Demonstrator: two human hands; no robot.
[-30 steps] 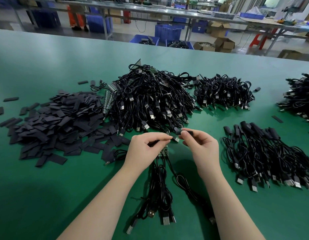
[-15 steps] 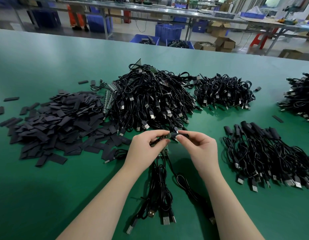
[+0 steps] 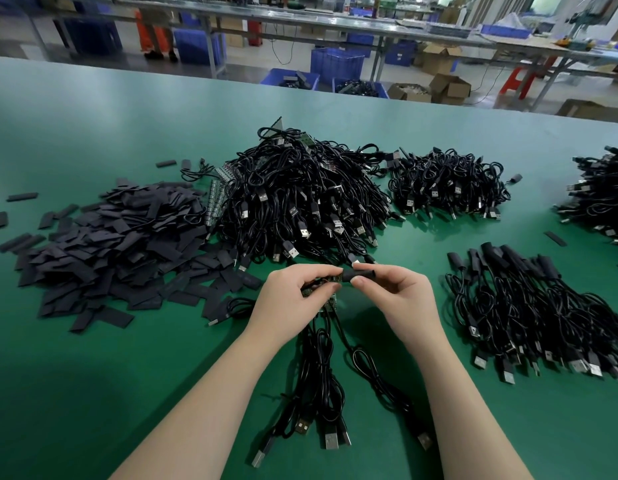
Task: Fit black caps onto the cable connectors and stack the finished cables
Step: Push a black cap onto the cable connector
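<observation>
Both forearms come up from the bottom edge of the frame and converge just below centre, bare, wrists slightly bent inward. Left hand (image 3: 293,296) sits palm-down, fingers curled, thumb and forefinger reaching right – grip pinched on a small green connector board (image 3: 326,281) at the end of a cable; more of these boards show under its palm. Right hand (image 3: 401,294) faces it, knuckles to the right, thumb below and forefinger on top – grip pinched on a black cap (image 3: 357,273), which lies level between the two hands. The cap's left end meets the board end; how far it is pushed on cannot be told.

A bundle of cables (image 3: 318,368) hangs from the left hand and trails down the green worktop (image 3: 93,393) toward the bottom of the frame, USB plugs lying at their ends. One more cable (image 3: 373,372) runs down beside it, to the right.

Left of centre: a wide heap of loose caps (image 3: 110,244), flat black sleeves, with strays scattered toward the left edge. Centre, just above the hands: the large pile of uncapped cables (image 3: 300,202). Upper right of that, a smaller cable pile (image 3: 446,185). Right of the hands, well apart: the stack of finished cables (image 3: 529,306), capped ends pointing to the top, plugs to the lower right. Another cable pile (image 3: 605,202) is cut by the right edge.

Top of frame: other benches, blue crates, cardboard boxes – blurred.
</observation>
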